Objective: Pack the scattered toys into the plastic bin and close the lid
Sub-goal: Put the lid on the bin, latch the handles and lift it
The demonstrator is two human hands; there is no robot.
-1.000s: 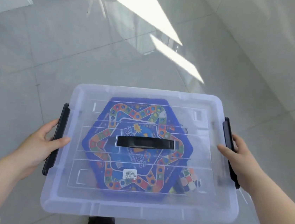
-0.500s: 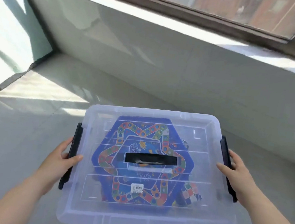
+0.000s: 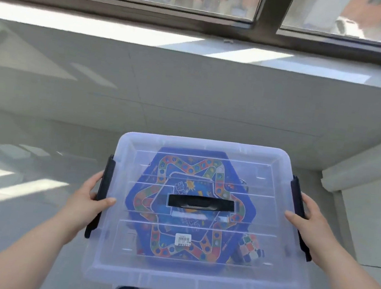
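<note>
Bin: plastic bin (image 3: 193, 280) sat lower centre of frame, lid (image 3: 203, 149) on, apparently carried above the floor.
Contents: blue game board (image 3: 174, 237) under the lid; colour cube (image 3: 250, 246) toward lower right.
Left hand (image 3: 90, 204): gripped the left edge at the black latch (image 3: 105, 182), thumb over the lid.
Right hand (image 3: 308, 226): gripped the right edge likewise.
Stage (judged): packing done, lid shut.
Technique: keep the bin level, grip even, lower it flat.
</note>
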